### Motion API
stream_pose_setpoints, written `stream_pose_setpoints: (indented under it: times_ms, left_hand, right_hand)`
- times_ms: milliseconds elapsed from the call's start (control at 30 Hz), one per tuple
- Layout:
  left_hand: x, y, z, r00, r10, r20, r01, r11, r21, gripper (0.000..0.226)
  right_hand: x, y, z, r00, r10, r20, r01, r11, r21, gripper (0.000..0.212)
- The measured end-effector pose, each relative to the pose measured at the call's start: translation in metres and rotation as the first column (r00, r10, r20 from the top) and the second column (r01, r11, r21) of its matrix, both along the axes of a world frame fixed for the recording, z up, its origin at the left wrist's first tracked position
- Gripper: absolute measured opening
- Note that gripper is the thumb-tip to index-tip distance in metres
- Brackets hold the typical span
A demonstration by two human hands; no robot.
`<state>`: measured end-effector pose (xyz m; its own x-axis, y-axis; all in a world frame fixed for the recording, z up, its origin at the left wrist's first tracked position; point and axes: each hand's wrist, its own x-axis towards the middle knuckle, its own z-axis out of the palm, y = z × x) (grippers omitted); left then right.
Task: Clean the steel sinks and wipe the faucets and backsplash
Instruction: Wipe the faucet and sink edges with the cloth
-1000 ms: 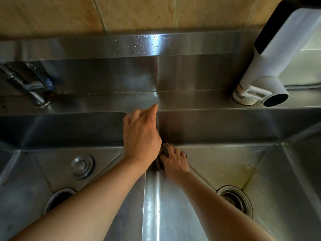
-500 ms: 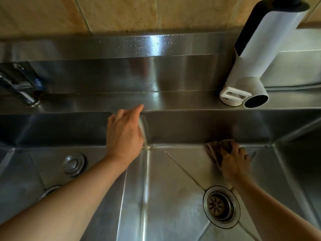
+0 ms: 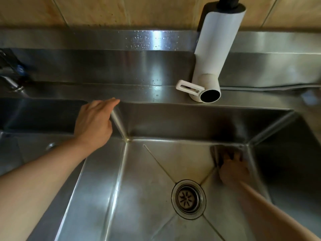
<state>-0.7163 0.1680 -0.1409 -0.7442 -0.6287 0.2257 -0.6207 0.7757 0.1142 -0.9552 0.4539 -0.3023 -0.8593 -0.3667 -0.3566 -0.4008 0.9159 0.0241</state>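
Leaning the left hand [image 3: 93, 123] on the steel divider [image 3: 119, 124] between the two sinks, fingers lying straight and relaxed along its top edge, fingertips reaching the rear ledge [image 3: 139, 93]. Pressing the right hand [image 3: 233, 168] into the far right corner of the right sink [image 3: 121, 197], fingers bent over a brownish cloth [image 3: 221, 154] held against the floor and back wall there; hand and cloth blurred, so the exact grip hard to tell. Showing the round drain strainer [image 3: 188, 199] in the middle of that sink's floor, just left of the right forearm. Standing on the ledge behind the right sink, a white faucet [image 3: 215, 54] with its dark round spout opening facing forward and a white tab at its left. Catching a second metal faucet [image 3: 10, 82] at the far left edge, behind the left sink [image 3: 34, 115]. Glinting with water droplets, the steel backsplash [image 3: 147, 42] below tan wall tiles [image 3: 104, 11].
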Motion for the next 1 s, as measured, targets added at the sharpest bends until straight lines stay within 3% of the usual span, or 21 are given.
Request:
stream_pose_setpoints:
  times_ms: [100, 200, 300, 367, 467, 600, 767, 900, 1000]
  left_hand:
    - [-0.008, 0.013, 0.006, 0.998, 0.023, 0.060, -0.025, 0.999, 0.028, 0.068]
    - [-0.018, 0.026, 0.012, 0.991, 0.048, 0.128, -0.050, 0.999, 0.013, 0.069]
    - [-0.030, 0.039, 0.009, 0.992, 0.048, 0.113, -0.048, 0.999, -0.007, 0.073]
    - [-0.041, 0.049, 0.004, 0.991, 0.011, 0.130, -0.015, 0.999, 0.030, 0.076]
    - [-0.051, 0.055, -0.002, 0.986, 0.034, 0.166, -0.043, 0.998, 0.051, 0.079]
    - [-0.050, 0.054, -0.014, 0.991, 0.023, 0.130, -0.016, 0.998, -0.054, 0.082]
    - [-0.050, 0.051, -0.022, 0.995, 0.001, 0.100, 0.009, 0.995, -0.103, 0.083]
    - [-0.050, 0.048, -0.023, 0.995, -0.022, 0.101, 0.031, 0.995, -0.093, 0.084]
    - [-0.048, 0.045, -0.022, 0.991, -0.032, 0.127, 0.043, 0.996, -0.084, 0.085]
  right_hand:
    - [0.035, -0.024, 0.005, 0.995, 0.091, 0.046, -0.086, 0.991, -0.101, 0.046]
    - [0.066, -0.047, 0.008, 0.972, 0.228, 0.063, -0.221, 0.970, -0.104, 0.046]
    - [0.076, -0.053, -0.001, 0.870, 0.490, 0.058, -0.479, 0.867, -0.136, 0.048]
    - [0.067, -0.041, -0.003, 0.813, 0.580, 0.047, -0.567, 0.808, -0.160, 0.050]
    - [0.032, -0.006, -0.002, 0.900, 0.434, -0.036, -0.436, 0.896, -0.089, 0.050]
    - [-0.031, 0.037, -0.009, 0.981, 0.151, -0.126, -0.147, 0.988, 0.034, 0.050]
    - [-0.054, 0.015, -0.020, 0.989, -0.108, -0.104, 0.103, 0.993, -0.060, 0.045]
    - [-0.002, -0.035, -0.021, 0.984, 0.091, -0.152, -0.117, 0.979, -0.167, 0.043]
    - [0.058, -0.074, -0.016, 0.955, 0.288, -0.072, -0.297, 0.927, -0.229, 0.048]
